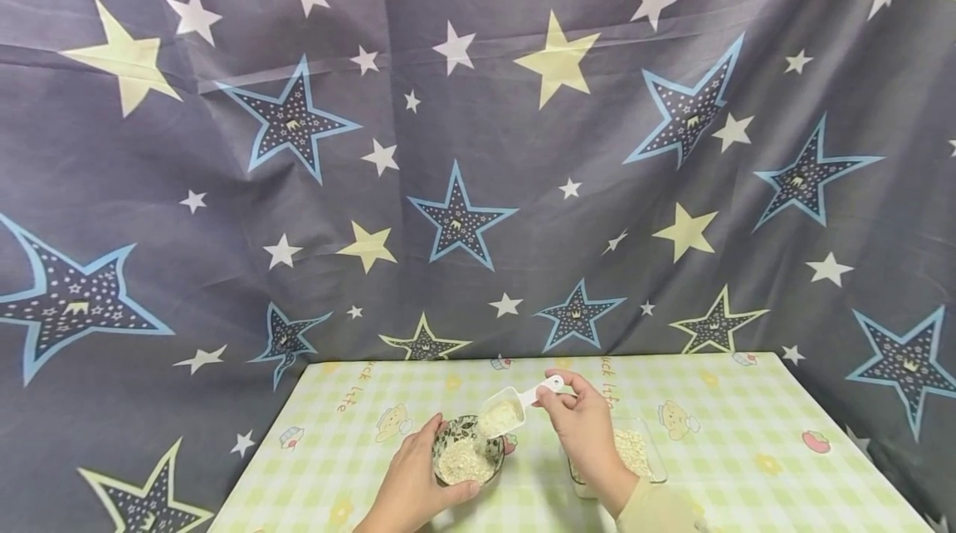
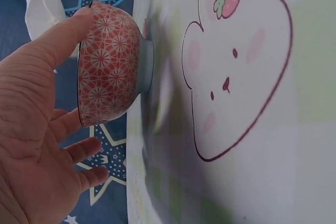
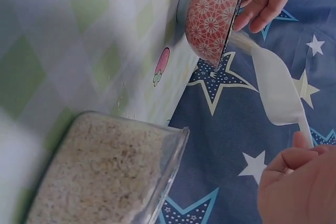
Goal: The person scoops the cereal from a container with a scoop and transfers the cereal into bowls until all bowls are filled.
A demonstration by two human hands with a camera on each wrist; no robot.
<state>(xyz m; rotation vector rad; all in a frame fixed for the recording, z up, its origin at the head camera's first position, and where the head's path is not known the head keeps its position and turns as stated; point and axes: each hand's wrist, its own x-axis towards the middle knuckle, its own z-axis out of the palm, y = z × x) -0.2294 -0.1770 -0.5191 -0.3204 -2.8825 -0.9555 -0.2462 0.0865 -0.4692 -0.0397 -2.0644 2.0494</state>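
Note:
My left hand (image 1: pixel 411 475) holds the rim of a small bowl (image 2: pixel 107 61) between thumb and fingers. The bowl is red-patterned outside and dark floral inside, and rolled oats (image 1: pixel 465 464) lie in it. With my right hand (image 1: pixel 586 433) I grip the handle of a white scoop (image 3: pixel 278 90), its lip tilted down over the bowl's rim. Oats stream, blurred, from the scoop into the bowl in the right wrist view, and some oats still show in the scoop in the head view. Below my right wrist stands a clear rectangular container (image 3: pixel 175 153) of oats, partly hidden by that arm in the head view.
A green-and-white checked tablecloth (image 1: pixel 314 450) with cartoon prints covers the table. A few crumbs lie on the cloth near the container in the right wrist view. Behind the table's back edge hangs a dark curtain (image 1: pixel 493 134) printed with stars.

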